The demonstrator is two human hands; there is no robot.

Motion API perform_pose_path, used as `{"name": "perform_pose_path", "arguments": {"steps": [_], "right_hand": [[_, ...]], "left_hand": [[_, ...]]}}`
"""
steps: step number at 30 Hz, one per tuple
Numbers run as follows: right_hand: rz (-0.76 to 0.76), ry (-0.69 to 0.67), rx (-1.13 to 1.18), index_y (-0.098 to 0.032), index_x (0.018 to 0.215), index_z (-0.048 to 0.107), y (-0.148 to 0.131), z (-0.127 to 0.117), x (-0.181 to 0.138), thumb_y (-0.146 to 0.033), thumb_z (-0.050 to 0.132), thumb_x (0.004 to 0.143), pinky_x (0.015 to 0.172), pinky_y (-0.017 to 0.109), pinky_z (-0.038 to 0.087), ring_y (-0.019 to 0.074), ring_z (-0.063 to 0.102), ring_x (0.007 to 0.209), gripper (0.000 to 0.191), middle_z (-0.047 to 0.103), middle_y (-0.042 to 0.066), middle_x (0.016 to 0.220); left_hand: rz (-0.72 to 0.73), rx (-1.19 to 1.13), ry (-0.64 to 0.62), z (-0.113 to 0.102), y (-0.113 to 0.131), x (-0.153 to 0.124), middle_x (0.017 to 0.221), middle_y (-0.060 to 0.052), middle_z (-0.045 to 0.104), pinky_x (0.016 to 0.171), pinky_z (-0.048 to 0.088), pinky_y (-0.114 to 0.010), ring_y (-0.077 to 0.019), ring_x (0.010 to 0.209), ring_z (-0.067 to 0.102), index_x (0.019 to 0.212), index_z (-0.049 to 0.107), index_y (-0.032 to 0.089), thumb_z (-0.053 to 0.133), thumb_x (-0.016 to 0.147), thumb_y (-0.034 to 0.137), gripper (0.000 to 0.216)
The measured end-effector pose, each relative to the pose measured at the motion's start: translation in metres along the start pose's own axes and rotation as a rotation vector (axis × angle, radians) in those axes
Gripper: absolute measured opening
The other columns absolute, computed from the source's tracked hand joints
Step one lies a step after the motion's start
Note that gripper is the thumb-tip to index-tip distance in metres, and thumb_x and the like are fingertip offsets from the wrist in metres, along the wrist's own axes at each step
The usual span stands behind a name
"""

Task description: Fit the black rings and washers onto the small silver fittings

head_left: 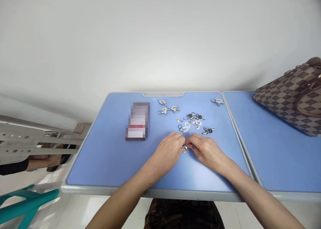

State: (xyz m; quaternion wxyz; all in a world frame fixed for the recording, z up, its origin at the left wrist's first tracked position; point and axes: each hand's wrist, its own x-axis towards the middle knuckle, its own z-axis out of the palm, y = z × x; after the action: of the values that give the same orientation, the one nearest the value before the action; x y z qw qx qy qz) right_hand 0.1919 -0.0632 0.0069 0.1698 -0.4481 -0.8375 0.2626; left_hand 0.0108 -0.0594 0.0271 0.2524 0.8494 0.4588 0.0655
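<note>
My left hand (170, 150) is closed around a small silvery metal fitting (185, 149), held just over the blue desk. My right hand (207, 152) pinches at the right side of the same fitting, and its fingertips meet those of the left. What exactly lies between the right fingertips is partly hidden. Just beyond the hands are flat metal flange plates (187, 125), black rubber rings (180, 127) and a small disc with a stem (178, 120). Fittings with black round centres, one (209, 131) close to my right hand, lie among them.
Several silvery fittings (174, 109) lie near the back of the desk (107, 155), and another (217, 102) at its right back corner. A blurred-out box-shaped item (137, 122) is on the left. A checkered handbag (288, 95) rests on the adjoining desk. A teal stool (30, 202) stands lower left.
</note>
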Motion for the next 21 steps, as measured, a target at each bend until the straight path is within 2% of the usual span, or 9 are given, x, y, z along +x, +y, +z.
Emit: {"name": "perform_pose_path", "arguments": {"steps": [3, 4, 6, 9, 12, 15, 17, 21], "right_hand": [[0.038, 0.066, 0.184, -0.020, 0.090, 0.059, -0.004, -0.010, -0.003, -0.010, 0.045, 0.087, 0.068, 0.027, 0.043, 0.0143, 0.055, 0.074, 0.017, 0.061, 0.002, 0.085], [0.082, 0.102, 0.247, -0.021, 0.094, 0.057, -0.005, -0.015, -0.004, -0.016, 0.047, 0.088, 0.064, 0.026, 0.042, 0.0135, 0.053, 0.069, 0.013, 0.060, 0.002, 0.086], [0.169, 0.130, 0.373, -0.022, 0.104, 0.055, -0.005, -0.024, -0.006, -0.022, 0.046, 0.091, 0.060, 0.026, 0.042, 0.0134, 0.050, 0.067, 0.016, 0.059, 0.002, 0.088], [0.206, 0.094, 0.595, -0.021, 0.105, 0.057, -0.003, -0.032, -0.006, -0.031, 0.038, 0.096, 0.067, 0.028, 0.044, 0.0142, 0.050, 0.070, 0.023, 0.057, 0.002, 0.082], [0.202, 0.048, 0.771, -0.019, 0.101, 0.062, 0.002, -0.033, -0.002, -0.038, 0.041, 0.095, 0.070, 0.030, 0.045, 0.0146, 0.052, 0.067, 0.030, 0.055, 0.001, 0.071], [0.149, 0.111, 0.786, -0.021, 0.093, 0.068, 0.004, -0.032, 0.000, -0.041, 0.052, 0.090, 0.078, 0.033, 0.045, 0.0171, 0.055, 0.082, 0.026, 0.061, 0.004, 0.086], [0.129, 0.193, 0.749, -0.023, 0.089, 0.070, 0.004, -0.031, 0.000, -0.039, 0.056, 0.088, 0.077, 0.032, 0.045, 0.0170, 0.055, 0.085, 0.021, 0.061, 0.004, 0.090], [0.118, 0.298, 0.748, -0.022, 0.088, 0.068, 0.003, -0.028, -0.001, -0.037, 0.058, 0.088, 0.063, 0.028, 0.045, 0.0119, 0.053, 0.063, 0.018, 0.059, 0.001, 0.080]], "left_hand": [[0.000, -0.001, 0.007, 0.000, 0.000, 0.000, 0.087, -0.003, 0.058, 0.072, 0.042, -0.031, -0.0183, 0.084, 0.052, 0.080, 0.056, 0.016, 0.056, 0.088, 0.016, 0.008], [0.001, -0.002, 0.009, 0.000, 0.000, 0.000, 0.087, -0.003, 0.058, 0.071, 0.042, -0.031, -0.0184, 0.083, 0.052, 0.079, 0.056, 0.016, 0.056, 0.088, 0.016, 0.009], [0.006, -0.008, 0.008, 0.000, -0.001, 0.000, 0.086, -0.003, 0.057, 0.071, 0.042, -0.031, -0.0185, 0.083, 0.052, 0.079, 0.055, 0.016, 0.055, 0.088, 0.015, 0.009], [0.016, -0.013, 0.010, 0.001, -0.001, 0.001, 0.086, -0.003, 0.057, 0.072, 0.043, -0.031, -0.0185, 0.084, 0.052, 0.080, 0.055, 0.016, 0.055, 0.088, 0.015, 0.008], [0.017, -0.003, 0.009, 0.002, -0.001, 0.001, 0.087, -0.003, 0.057, 0.074, 0.043, -0.031, -0.0185, 0.084, 0.052, 0.080, 0.056, 0.017, 0.055, 0.087, 0.013, 0.008], [0.011, -0.001, 0.005, 0.002, -0.001, 0.001, 0.087, -0.003, 0.058, 0.074, 0.043, -0.031, -0.0185, 0.085, 0.052, 0.081, 0.056, 0.017, 0.056, 0.087, 0.013, 0.007], [0.012, -0.005, 0.011, 0.002, -0.001, 0.001, 0.087, -0.003, 0.058, 0.074, 0.043, -0.031, -0.0184, 0.085, 0.053, 0.080, 0.056, 0.017, 0.057, 0.086, 0.014, 0.007], [0.015, -0.002, 0.025, 0.002, -0.002, 0.000, 0.087, -0.002, 0.058, 0.073, 0.042, -0.030, -0.0186, 0.085, 0.053, 0.081, 0.056, 0.017, 0.060, 0.085, 0.016, 0.006]]}}
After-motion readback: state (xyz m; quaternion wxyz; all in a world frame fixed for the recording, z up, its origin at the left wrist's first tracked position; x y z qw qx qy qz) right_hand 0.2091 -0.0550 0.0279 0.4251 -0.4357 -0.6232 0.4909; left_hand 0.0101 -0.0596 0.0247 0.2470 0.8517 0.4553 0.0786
